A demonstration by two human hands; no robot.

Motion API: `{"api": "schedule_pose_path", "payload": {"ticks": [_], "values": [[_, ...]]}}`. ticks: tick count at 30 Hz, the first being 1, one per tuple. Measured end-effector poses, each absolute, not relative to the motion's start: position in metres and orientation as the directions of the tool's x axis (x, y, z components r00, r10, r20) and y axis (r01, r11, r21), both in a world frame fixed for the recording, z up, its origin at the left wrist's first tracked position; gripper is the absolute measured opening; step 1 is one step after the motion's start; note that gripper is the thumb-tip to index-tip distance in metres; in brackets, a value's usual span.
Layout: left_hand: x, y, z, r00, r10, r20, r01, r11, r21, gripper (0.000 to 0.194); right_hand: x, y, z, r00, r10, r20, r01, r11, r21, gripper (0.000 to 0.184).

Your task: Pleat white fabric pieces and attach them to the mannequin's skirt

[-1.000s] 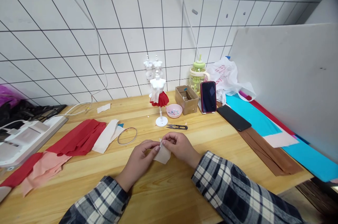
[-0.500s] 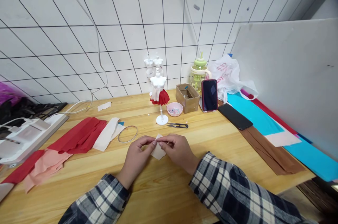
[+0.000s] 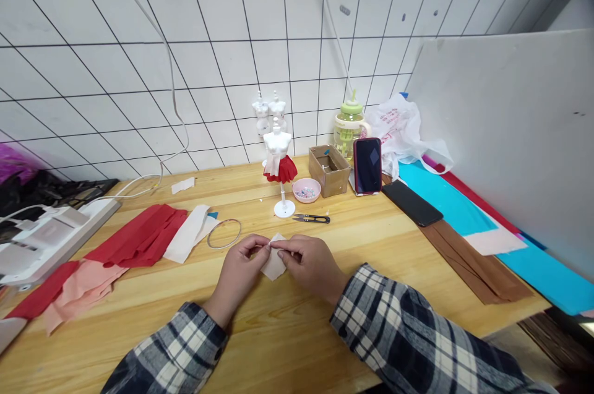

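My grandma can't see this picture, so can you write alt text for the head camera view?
Two hands, left and right, pinch a small pale cloth over a wooden table. Behind are a mini mannequin in a red skirt, black snips and a pink bowl.

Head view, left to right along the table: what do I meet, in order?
Power strip → larger red cloth → thin ring → pinched white cloth → pink bowl → cardboard box → upright phone → flat black slab.
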State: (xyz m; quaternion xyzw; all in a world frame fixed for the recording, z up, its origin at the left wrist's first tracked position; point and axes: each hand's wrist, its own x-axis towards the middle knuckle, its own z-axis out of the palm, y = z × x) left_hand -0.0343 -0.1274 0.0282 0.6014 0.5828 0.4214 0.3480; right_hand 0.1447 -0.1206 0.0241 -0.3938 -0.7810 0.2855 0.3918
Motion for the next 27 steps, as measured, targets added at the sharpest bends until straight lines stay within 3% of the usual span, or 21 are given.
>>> {"api": "schedule_pose_path", "payload": {"ticks": [5,10,18,22,27], "values": [[-0.033,-0.130,0.030,0.005,0.997,0.080,0.403,-0.076,0.912,0.027,0.147,-0.117,0.025,-0.341,0.878,0.336,0.370,0.454,-0.811,0.028],[-0.034,-0.130,0.032,0.037,0.998,0.044,0.375,-0.055,0.925,0.031,0.147,-0.115,0.024,-0.322,0.901,0.290,0.244,0.375,-0.895,0.027],[-0.037,-0.130,0.032,0.041,0.994,0.097,0.418,-0.105,0.902,0.028,0.145,-0.115,0.020,-0.351,0.916,0.196,0.185,0.273,-0.944,0.028],[-0.035,-0.131,0.036,0.015,0.996,0.093,0.391,-0.091,0.916,0.027,0.147,-0.117,0.024,-0.380,0.895,0.234,0.258,0.345,-0.902,0.029],[-0.036,-0.131,0.037,-0.053,0.998,0.031,0.326,-0.012,0.945,0.025,0.147,-0.124,0.033,-0.481,0.832,0.276,0.413,0.493,-0.766,0.041]]}}
